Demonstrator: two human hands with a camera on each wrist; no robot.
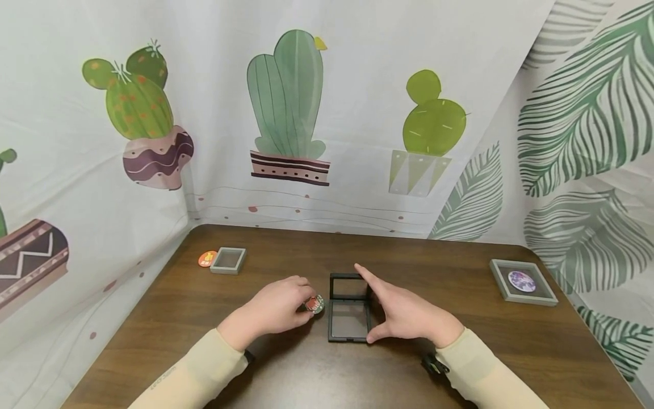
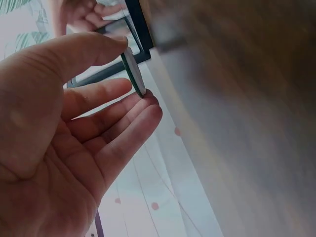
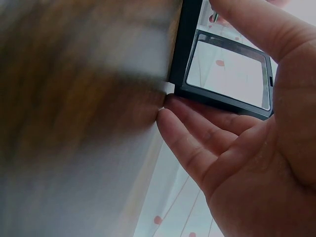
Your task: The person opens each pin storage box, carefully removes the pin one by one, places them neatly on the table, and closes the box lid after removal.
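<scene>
My left hand [image 1: 276, 307] pinches a round patterned disc [image 1: 317, 305] by its edge between thumb and fingertips. The left wrist view shows this disc [image 2: 132, 74] edge-on, thin, with a green rim and a pale back. Just to its right, a black hinged display frame [image 1: 348, 340] with clear film panes lies unfolded, its lid raised at the back. My right hand [image 1: 409, 312] holds the frame from the right, thumb at the near corner and fingers at the lid. In the right wrist view, fingers rest along the outside of the black frame [image 3: 222, 102].
A small grey frame [image 1: 227, 271] lies at the back left, beside an orange round disc [image 1: 206, 259]. At the right, a larger grey frame [image 1: 526, 300] holds a purple round disc [image 1: 522, 281]. Behind the brown table [image 1: 286, 250] hangs a cactus-print cloth [image 1: 357, 113].
</scene>
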